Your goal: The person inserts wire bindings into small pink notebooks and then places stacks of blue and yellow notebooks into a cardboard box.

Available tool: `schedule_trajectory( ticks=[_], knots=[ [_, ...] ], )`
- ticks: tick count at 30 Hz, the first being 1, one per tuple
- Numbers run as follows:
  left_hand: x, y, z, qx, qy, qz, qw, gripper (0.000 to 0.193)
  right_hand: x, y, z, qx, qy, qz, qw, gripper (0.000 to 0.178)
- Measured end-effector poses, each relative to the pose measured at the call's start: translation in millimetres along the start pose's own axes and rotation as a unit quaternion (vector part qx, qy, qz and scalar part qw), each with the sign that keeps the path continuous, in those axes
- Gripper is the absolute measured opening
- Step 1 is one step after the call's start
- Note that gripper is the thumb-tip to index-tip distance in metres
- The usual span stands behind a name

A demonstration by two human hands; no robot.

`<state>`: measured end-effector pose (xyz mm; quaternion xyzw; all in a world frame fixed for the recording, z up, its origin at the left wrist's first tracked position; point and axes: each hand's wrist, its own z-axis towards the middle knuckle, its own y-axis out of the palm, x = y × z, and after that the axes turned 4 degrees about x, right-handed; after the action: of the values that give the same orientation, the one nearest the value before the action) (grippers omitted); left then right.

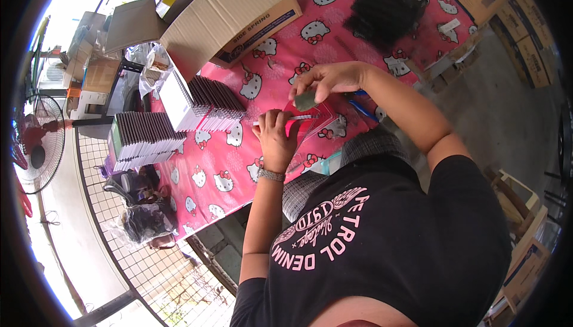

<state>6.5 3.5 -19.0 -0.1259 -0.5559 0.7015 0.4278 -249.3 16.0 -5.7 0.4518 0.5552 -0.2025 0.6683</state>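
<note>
An oblong bench under a pink cloth printed with white cartoon cats spreads before this person. On it, near the far edge, stands an open brown cardboard box, with two rows of white-paged, dark-covered booklets beside it and a tangled black bundle off to the right. The left hand has its grip curled closed round a thin, flat, pale-edged item, low over the bench; I can't tell quite what it is. Just above, the right hand pinches a small dark-green flat piece, thumb against fingers. It looks like the handling of that one item is in hand; I'd say the next move calls for a steady left hold and careful right fingertips.
</note>
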Motion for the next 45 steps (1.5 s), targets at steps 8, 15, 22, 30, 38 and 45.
schedule_trajectory(
  ticks=[8,15,22,30,38,45],
  knots=[
    [-7,-5,3,0.015,0.007,-0.08,0.997,0.029,-9,3,6,0.019,0.074,-0.209,0.975,0.052],
    [-31,-16,0,0.039,-0.032,-0.139,0.989,0.031,-1,0,16,0.047,0.027,-0.284,0.957,0.05],
    [-31,-19,5,-0.019,-0.087,-0.243,0.966,0.027,-4,3,30,0.037,0.067,-0.268,0.96,0.049],
    [-35,-15,5,-0.011,-0.082,-0.293,0.952,0.025,0,7,32,0.037,0.067,-0.078,0.994,0.051],
    [-39,-14,6,-0.025,-0.094,-0.304,0.948,0.025,5,9,40,0.011,0.02,-0.178,0.984,0.049],
    [-39,-7,4,0.019,-0.207,-0.403,0.891,0.016,54,-48,0,0.396,-0.144,-0.549,0.722,0.041]
  ],
)
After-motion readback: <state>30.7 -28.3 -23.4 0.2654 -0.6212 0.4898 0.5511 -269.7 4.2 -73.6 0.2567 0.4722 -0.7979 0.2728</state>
